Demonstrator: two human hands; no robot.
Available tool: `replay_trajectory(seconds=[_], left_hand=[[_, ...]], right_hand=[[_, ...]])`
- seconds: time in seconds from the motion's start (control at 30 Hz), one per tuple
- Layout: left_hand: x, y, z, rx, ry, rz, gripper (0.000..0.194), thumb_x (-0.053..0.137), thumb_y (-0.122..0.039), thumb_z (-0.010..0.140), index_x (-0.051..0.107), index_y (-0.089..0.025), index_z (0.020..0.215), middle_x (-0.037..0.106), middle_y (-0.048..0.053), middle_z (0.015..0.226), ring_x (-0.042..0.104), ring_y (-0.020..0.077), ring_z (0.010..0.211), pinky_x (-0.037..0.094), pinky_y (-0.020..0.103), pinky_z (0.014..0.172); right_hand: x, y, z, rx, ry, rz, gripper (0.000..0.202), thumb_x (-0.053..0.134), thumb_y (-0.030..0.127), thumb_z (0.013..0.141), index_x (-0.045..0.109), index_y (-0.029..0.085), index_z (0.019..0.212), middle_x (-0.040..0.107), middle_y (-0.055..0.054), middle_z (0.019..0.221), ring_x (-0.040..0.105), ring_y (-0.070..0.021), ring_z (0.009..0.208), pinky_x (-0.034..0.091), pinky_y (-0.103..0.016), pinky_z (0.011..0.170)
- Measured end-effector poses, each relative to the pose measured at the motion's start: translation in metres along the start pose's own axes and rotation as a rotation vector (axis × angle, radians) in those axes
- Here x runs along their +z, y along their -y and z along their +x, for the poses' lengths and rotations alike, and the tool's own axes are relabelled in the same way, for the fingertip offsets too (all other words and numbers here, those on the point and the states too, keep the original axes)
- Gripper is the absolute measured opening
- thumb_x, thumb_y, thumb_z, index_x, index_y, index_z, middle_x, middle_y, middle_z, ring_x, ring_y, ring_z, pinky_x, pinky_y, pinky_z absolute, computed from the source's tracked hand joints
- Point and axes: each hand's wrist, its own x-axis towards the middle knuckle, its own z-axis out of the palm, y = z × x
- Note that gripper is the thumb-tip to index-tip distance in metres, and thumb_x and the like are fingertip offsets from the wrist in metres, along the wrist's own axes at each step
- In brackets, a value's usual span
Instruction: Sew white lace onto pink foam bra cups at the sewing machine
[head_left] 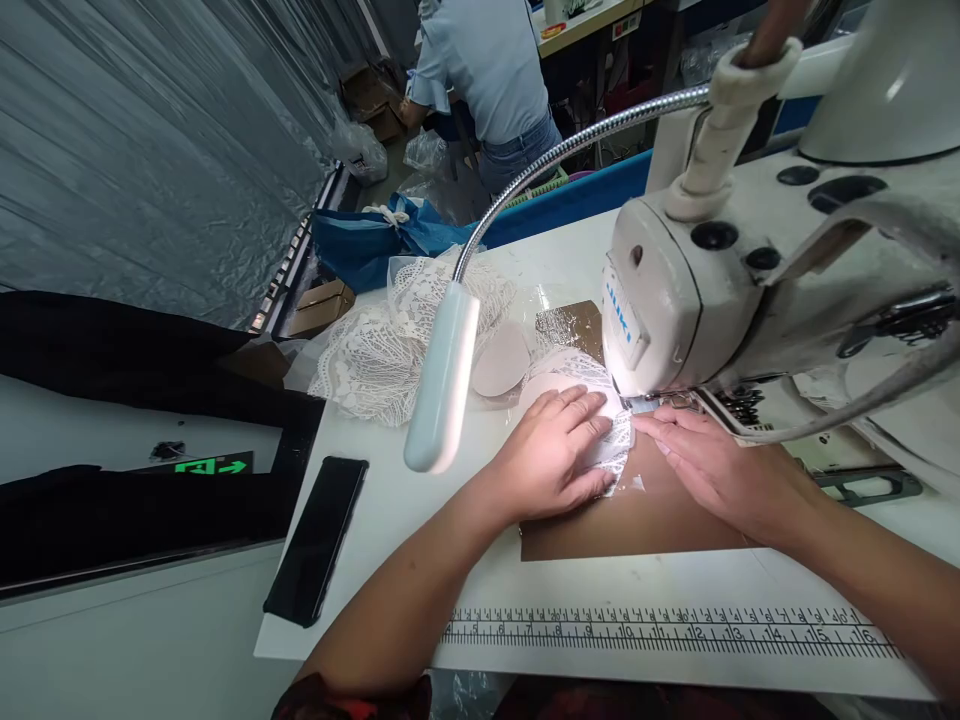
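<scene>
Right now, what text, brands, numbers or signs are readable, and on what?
"JUKI": sewing machine.
"5" through "10", "12" through "16": lower row of the ruler; upper row too small.
Figure and arrow, no readable words: green sign.
Small panel on the rear table: too small to read.

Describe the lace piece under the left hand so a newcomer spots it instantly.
Start at the white JUKI sewing machine on the right. Below its lettered end, find the left hand; the white lace piece lies partly beneath. Unlike the bunched lace heap farther left, it has a hand on it.
</scene>
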Motion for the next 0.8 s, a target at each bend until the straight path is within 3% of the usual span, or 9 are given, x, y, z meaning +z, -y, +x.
replay_trajectory(seconds=[0.13, 0.33, 0.5, 0.57, 0.63, 0.8], left_hand=[[-0.010, -0.015, -0.007, -0.021, 0.064, -0.098, 0.023, 0.057, -0.027, 0.091, 0.066, -0.012, 0.107, 0.060, 0.016, 0.132, 0.057, 0.0273, 0.117, 0.049, 0.040, 0.100], [-0.022, -0.035, -0.016, -0.178, 0.329, -0.132, 0.030, 0.044, -0.017, 0.095, 0.064, -0.016, 0.117, 0.069, 0.010, 0.104, 0.065, 0.0225, 0.092, 0.054, 0.033, 0.078], [-0.039, -0.038, -0.030, -0.062, 0.464, -0.492, 0.029, 0.056, -0.015, 0.090, 0.065, -0.016, 0.117, 0.071, 0.005, 0.096, 0.065, 0.0149, 0.080, 0.051, 0.022, 0.070], [-0.047, -0.036, -0.030, -0.028, 0.434, -0.597, 0.023, 0.060, -0.017, 0.089, 0.066, -0.014, 0.111, 0.070, 0.004, 0.089, 0.064, 0.0129, 0.075, 0.050, 0.020, 0.065], [-0.052, -0.033, -0.027, -0.026, 0.328, -0.610, 0.018, 0.059, -0.020, 0.092, 0.067, -0.013, 0.106, 0.071, 0.006, 0.090, 0.065, 0.0131, 0.079, 0.051, 0.020, 0.068], [-0.036, -0.019, -0.003, -0.034, 0.087, -0.276, 0.024, 0.050, -0.025, 0.098, 0.066, -0.014, 0.111, 0.069, 0.010, 0.101, 0.065, 0.0178, 0.090, 0.055, 0.028, 0.080]], right_hand=[[-0.001, -0.003, -0.003, -0.086, 0.005, 0.013, 0.041, 0.040, 0.022, 0.093, 0.069, 0.030, 0.121, 0.072, -0.008, 0.106, 0.067, -0.0237, 0.090, 0.052, -0.034, 0.069], [-0.013, 0.001, 0.000, -0.209, -0.068, -0.022, 0.038, 0.042, 0.014, 0.092, 0.071, 0.022, 0.115, 0.073, -0.006, 0.090, 0.057, -0.0172, 0.060, 0.042, -0.032, 0.057], [-0.018, 0.007, 0.002, -0.220, 0.035, 0.010, 0.041, 0.042, 0.012, 0.089, 0.068, 0.023, 0.119, 0.070, -0.007, 0.092, 0.056, -0.0177, 0.065, 0.036, -0.030, 0.054], [-0.019, 0.008, 0.003, -0.236, 0.052, 0.034, 0.042, 0.042, 0.010, 0.087, 0.068, 0.023, 0.119, 0.069, -0.007, 0.092, 0.057, -0.0186, 0.071, 0.036, -0.030, 0.056], [-0.019, 0.008, 0.005, -0.254, 0.067, 0.045, 0.043, 0.042, 0.009, 0.086, 0.068, 0.023, 0.117, 0.067, -0.007, 0.093, 0.058, -0.0197, 0.077, 0.038, -0.030, 0.058], [-0.017, 0.013, 0.009, -0.245, 0.047, -0.030, 0.047, 0.040, 0.003, 0.084, 0.067, 0.021, 0.117, 0.068, -0.008, 0.099, 0.058, -0.0190, 0.080, 0.041, -0.030, 0.064]])
